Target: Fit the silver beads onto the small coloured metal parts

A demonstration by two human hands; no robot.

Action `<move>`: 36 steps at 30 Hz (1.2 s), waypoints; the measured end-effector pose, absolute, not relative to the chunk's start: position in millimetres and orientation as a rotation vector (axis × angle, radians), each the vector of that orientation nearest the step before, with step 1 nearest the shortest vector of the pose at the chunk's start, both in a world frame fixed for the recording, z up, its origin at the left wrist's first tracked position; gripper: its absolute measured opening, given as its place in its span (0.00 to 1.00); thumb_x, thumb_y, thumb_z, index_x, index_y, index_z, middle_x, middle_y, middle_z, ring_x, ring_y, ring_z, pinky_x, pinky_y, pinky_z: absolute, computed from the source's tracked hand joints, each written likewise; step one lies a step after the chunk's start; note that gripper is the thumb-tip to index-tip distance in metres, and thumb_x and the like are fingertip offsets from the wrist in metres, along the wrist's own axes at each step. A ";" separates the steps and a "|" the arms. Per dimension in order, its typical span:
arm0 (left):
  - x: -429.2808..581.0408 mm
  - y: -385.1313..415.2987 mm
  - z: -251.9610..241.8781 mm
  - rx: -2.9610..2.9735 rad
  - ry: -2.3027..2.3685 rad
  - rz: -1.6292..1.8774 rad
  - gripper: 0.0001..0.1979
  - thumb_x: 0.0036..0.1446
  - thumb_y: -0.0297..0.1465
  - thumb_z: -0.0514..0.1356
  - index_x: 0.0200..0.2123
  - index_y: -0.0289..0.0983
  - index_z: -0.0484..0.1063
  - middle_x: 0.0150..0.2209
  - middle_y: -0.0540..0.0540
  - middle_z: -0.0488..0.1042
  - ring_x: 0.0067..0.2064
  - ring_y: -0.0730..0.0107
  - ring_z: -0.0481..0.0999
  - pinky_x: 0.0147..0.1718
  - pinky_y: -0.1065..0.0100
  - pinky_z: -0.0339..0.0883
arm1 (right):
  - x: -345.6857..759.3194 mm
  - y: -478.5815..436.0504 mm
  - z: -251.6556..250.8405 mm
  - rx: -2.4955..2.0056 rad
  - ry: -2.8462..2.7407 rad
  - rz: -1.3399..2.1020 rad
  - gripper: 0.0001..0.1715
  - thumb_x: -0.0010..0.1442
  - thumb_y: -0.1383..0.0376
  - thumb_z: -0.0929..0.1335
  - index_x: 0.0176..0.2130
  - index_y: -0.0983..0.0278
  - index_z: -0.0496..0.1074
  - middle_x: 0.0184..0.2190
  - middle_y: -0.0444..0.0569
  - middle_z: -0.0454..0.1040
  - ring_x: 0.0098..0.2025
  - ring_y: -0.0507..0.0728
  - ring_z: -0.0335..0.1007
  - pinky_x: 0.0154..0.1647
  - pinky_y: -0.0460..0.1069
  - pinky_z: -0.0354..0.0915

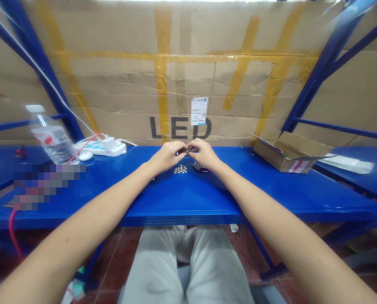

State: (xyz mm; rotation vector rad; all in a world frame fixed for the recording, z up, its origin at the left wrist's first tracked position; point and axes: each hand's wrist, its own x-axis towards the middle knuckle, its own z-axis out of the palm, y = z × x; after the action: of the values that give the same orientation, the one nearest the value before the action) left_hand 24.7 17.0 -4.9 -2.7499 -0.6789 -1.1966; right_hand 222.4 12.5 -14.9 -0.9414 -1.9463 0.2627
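My left hand [168,155] and my right hand [203,153] meet above the far middle of the blue table [182,198], fingers pinched together on a small dark metal part [184,150] held between them. Just below the hands lies a cluster of small shiny round metal pieces [180,169]. Beside it, under my right hand, sits a pile of darker small parts [200,168]. The held part is too small to name.
An open cardboard box [286,154] stands at the right. A white power strip [103,147], a white round object [86,156] and a plastic water bottle [51,137] are at the left. Taped cardboard marked LED [180,128] backs the table, between blue frame struts.
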 end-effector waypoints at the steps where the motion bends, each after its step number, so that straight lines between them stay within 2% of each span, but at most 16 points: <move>1: 24.7 16.9 -4.9 -2.750 -0.680 -1.198 0.06 0.61 0.27 0.59 0.40 0.37 0.76 0.38 0.45 0.81 0.39 0.66 0.79 0.41 0.66 0.72 | 222.5 12.3 -14.8 -0.940 -1.947 0.258 0.10 0.52 0.76 0.69 0.33 0.63 0.76 0.35 0.47 0.70 0.39 0.55 0.73 0.44 0.52 0.72; 11: 24.9 15.1 -3.4 -2.759 -0.694 -1.236 0.07 0.61 0.29 0.59 0.41 0.37 0.75 0.37 0.45 0.80 0.38 0.68 0.79 0.40 0.66 0.72 | 222.5 15.0 -15.4 -0.930 -1.894 0.322 0.10 0.52 0.75 0.69 0.34 0.63 0.76 0.36 0.47 0.71 0.40 0.55 0.73 0.45 0.52 0.72; 18: 26.2 15.7 -6.1 -2.811 -0.844 -1.284 0.06 0.59 0.27 0.61 0.40 0.37 0.75 0.33 0.48 0.80 0.33 0.69 0.78 0.35 0.68 0.71 | 227.2 14.2 -12.6 -0.940 -2.031 -0.022 0.11 0.57 0.72 0.70 0.37 0.60 0.81 0.37 0.50 0.71 0.42 0.59 0.68 0.49 0.56 0.67; 22: 26.1 19.3 -11.2 -2.847 -0.953 -1.398 0.04 0.57 0.26 0.62 0.38 0.37 0.73 0.31 0.49 0.80 0.29 0.71 0.78 0.31 0.69 0.72 | 230.0 11.6 -7.4 -0.919 -2.082 -0.114 0.14 0.60 0.72 0.69 0.44 0.59 0.80 0.38 0.52 0.74 0.45 0.62 0.65 0.51 0.58 0.65; 24: 26.0 20.6 -13.7 -2.911 -1.025 -1.458 0.05 0.57 0.26 0.62 0.38 0.37 0.72 0.30 0.49 0.81 0.26 0.72 0.78 0.27 0.70 0.72 | 231.0 9.4 -3.9 -0.926 -2.082 -0.105 0.15 0.60 0.73 0.68 0.45 0.61 0.78 0.39 0.52 0.75 0.44 0.62 0.65 0.49 0.57 0.65; 27: 26.1 21.5 -16.2 -3.006 -1.100 -1.508 0.05 0.57 0.25 0.62 0.38 0.38 0.71 0.31 0.49 0.81 0.24 0.72 0.78 0.23 0.71 0.72 | 231.8 6.6 -0.2 -0.945 -2.078 -0.092 0.11 0.59 0.73 0.68 0.39 0.62 0.77 0.37 0.52 0.77 0.43 0.62 0.66 0.47 0.56 0.64; 29: 26.4 21.3 -16.8 -3.031 -1.097 -1.538 0.04 0.58 0.26 0.62 0.38 0.37 0.71 0.30 0.48 0.81 0.24 0.72 0.79 0.23 0.71 0.73 | 232.0 5.7 0.5 -0.947 -2.071 -0.071 0.09 0.58 0.74 0.68 0.36 0.62 0.77 0.36 0.51 0.78 0.43 0.61 0.67 0.48 0.56 0.65; 33: 26.9 18.7 -15.2 -2.994 -1.085 -1.611 0.04 0.58 0.26 0.63 0.37 0.37 0.72 0.29 0.49 0.81 0.24 0.72 0.79 0.23 0.72 0.74 | 230.9 6.0 -1.5 -0.941 -2.004 0.089 0.12 0.58 0.74 0.67 0.38 0.62 0.78 0.40 0.51 0.80 0.44 0.60 0.72 0.50 0.55 0.66; 36: 26.8 15.6 -12.1 -2.940 -1.057 -1.633 0.03 0.58 0.25 0.62 0.36 0.37 0.72 0.30 0.50 0.81 0.26 0.72 0.80 0.26 0.72 0.75 | 229.2 7.1 -3.9 -0.958 -1.965 0.219 0.11 0.60 0.72 0.66 0.38 0.63 0.78 0.40 0.51 0.80 0.44 0.59 0.74 0.49 0.54 0.66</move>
State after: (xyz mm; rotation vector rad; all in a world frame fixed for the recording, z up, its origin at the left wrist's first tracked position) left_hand 26.8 15.6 -12.1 -2.9404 -1.0571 -1.6327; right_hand 229.2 7.1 -3.9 -0.9581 -1.9652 0.2195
